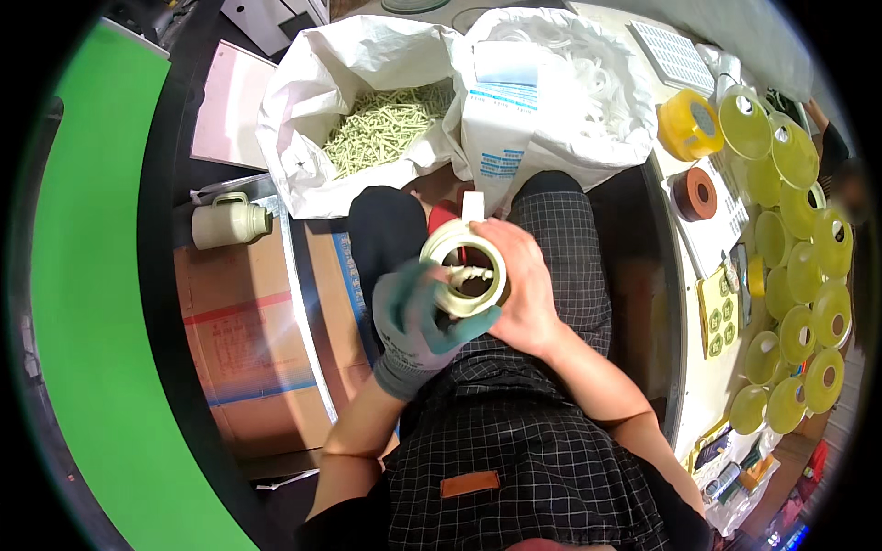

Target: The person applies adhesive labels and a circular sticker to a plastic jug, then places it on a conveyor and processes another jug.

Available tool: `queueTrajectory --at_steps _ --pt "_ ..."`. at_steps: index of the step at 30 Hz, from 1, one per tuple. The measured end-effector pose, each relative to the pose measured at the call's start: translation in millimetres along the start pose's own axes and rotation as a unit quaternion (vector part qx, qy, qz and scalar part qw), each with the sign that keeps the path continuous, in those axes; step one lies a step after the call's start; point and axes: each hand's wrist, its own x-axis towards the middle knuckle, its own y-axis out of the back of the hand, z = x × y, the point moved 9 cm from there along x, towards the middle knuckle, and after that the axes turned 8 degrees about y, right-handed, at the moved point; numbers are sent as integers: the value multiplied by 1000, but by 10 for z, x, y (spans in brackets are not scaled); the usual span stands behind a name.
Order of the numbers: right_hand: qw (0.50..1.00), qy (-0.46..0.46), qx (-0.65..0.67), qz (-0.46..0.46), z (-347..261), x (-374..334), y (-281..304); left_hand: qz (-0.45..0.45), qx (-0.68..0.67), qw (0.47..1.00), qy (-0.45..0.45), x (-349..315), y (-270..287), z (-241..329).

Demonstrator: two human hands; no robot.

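Note:
A cream plastic jug-like vessel (501,292) is held over my lap, its round opening facing up at me and a pale tab-like part rising from its far side. My bare right hand (522,280) is wrapped round its right side. My left hand (413,321), in a grey and green glove, closes on the near left of the rim, the thumb along the lower edge. Its fingers are partly smeared by motion. Inside the opening lies a small cream ridged piece (472,274) beside the gloved fingertips; whether they pinch it I cannot make out.
Ahead stand a white sack (303,101) of pale green stick-like pieces (386,129) and another white sack (606,151) of translucent rings. A similar cream jug (225,225) lies on cardboard boxes (243,344) at left. The right-hand table carries tape rolls (691,126) and several yellow discs (797,335).

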Motion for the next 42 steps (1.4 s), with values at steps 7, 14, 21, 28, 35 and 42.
queueTrajectory --at_steps 7,14,21,28,35,42 --pt "998 43 -52 -19 4 -113 -88 -153 -7 987 42 -174 -438 20" --pt "1000 19 -9 -23 107 -261 -58 -238 2 969 63 -242 -609 177" --pt "996 69 51 -28 101 242 -161 -11 59 994 94 94 -220 -144" --pt "985 164 14 47 133 1392 -150 99 -15 993 63 993 -305 -913" --pt "976 -20 -101 193 1558 1079 974 69 -58 995 50 820 -332 -734" --pt "907 -161 -385 51 2890 1577 1341 -179 -171 966 78 249 -720 99"
